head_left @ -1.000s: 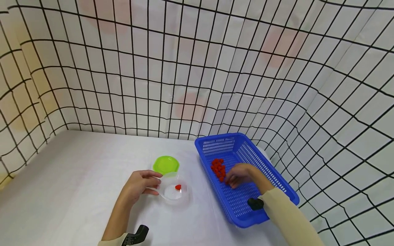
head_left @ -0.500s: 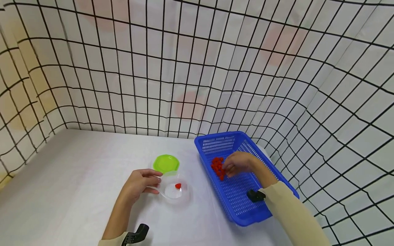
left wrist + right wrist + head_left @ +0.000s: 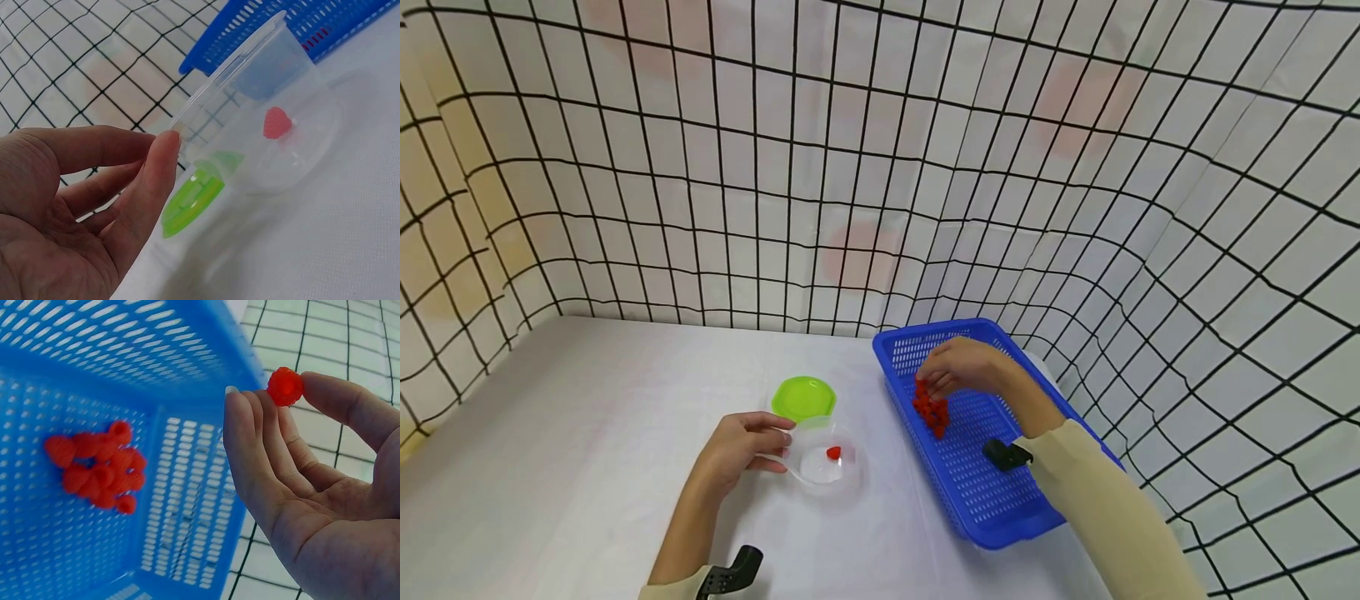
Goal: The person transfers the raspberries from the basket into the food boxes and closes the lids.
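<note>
My left hand (image 3: 739, 450) pinches the rim of a clear plastic tub (image 3: 250, 169) between thumb and fingers, and the tub stands on the white cloth. Inside it lies one red raspberry (image 3: 276, 122). Over the blue basket (image 3: 970, 500) is my right hand (image 3: 966, 365); in the right wrist view its thumb and fingertips pinch a single raspberry (image 3: 285, 386). Below, a cluster of several red raspberries (image 3: 100, 469) lies on the basket floor. A bright green lid (image 3: 803, 398) rests flat just behind the tub.
Black wire grid panels (image 3: 775, 167) backed with white sheeting rise behind the table and at both sides. The basket stands at the right, near the right-hand panel. White cloth (image 3: 587, 433) covers the table.
My right hand has moved up and away from me, toward the basket's far end, and now pinches a raspberry. The left hand and the tub stay in place.
</note>
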The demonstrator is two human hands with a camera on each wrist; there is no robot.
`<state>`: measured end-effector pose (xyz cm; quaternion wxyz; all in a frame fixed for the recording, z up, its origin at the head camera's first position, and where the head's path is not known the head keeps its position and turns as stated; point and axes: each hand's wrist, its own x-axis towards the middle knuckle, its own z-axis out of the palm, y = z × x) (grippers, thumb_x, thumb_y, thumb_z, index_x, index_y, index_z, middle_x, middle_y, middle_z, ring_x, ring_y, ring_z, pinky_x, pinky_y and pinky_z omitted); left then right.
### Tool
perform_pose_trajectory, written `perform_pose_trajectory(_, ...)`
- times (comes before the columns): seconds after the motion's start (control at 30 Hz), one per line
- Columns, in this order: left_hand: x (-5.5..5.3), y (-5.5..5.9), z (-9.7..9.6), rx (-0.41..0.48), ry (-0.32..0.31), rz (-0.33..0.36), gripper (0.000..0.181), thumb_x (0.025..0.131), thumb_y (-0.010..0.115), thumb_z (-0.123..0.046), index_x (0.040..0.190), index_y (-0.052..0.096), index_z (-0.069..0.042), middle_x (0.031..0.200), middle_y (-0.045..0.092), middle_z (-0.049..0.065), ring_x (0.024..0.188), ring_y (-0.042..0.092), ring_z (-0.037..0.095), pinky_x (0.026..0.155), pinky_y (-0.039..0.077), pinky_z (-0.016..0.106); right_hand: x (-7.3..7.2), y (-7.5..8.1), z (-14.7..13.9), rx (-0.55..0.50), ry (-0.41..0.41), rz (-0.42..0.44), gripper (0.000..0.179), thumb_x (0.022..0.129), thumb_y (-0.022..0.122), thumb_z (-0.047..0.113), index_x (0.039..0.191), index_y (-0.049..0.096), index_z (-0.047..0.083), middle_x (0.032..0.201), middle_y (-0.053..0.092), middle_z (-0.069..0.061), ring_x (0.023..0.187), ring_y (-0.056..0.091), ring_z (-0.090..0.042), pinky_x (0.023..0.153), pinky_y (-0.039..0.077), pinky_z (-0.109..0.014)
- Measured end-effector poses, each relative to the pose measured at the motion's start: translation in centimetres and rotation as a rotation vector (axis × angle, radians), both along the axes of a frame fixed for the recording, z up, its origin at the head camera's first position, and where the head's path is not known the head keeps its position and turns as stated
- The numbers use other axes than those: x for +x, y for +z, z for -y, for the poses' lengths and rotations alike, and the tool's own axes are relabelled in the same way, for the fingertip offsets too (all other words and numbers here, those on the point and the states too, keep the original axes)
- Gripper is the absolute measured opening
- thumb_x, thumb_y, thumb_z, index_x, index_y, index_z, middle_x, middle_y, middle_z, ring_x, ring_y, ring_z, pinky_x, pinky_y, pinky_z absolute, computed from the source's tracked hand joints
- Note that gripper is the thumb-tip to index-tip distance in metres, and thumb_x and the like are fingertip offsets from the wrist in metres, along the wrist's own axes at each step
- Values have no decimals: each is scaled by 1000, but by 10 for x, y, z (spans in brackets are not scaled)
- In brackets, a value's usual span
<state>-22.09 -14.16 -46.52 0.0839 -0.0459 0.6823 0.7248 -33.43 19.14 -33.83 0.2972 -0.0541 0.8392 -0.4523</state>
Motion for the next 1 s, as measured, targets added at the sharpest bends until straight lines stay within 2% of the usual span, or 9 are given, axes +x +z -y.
perform_pose_trajectory(0.23,0,1,-1,-21,4,17,29,90,69,-3,116,69,10,87,68,11,72,66,20,62,64,37,3,8,24,-7,38,-48,24,94,70,13,109,67,-6,113,70,-26,97,72,-39,94,59,-49)
perform_pose_trajectory(0.4,1,2,-1,-21,8,19,28,90,69,-3,115,69,10,87,69,11,72,67,20,62,64,37,5,12,40,-7,36,-35,23,93,71,12,108,67,-5,106,71,-20,89,73,-30,91,61,-46)
perform_pose_trajectory(0.77,2,2,0,-5,9,23,29,89,69,-1,115,69,11,86,67,11,72,65,19,62,64,37,7,6,70,-44,77,-4,23,92,72,11,108,68,-5,103,74,-17,83,73,-25,84,63,-39)
perform_pose_trajectory(1.0,1,2,0,-7,9,14,29,89,69,-2,115,69,11,86,68,11,72,65,19,62,64,37,10,-2,82,-50,96,7,22,90,73,10,105,73,-5,98,75,-16,80,74,-24,83,64,-40)
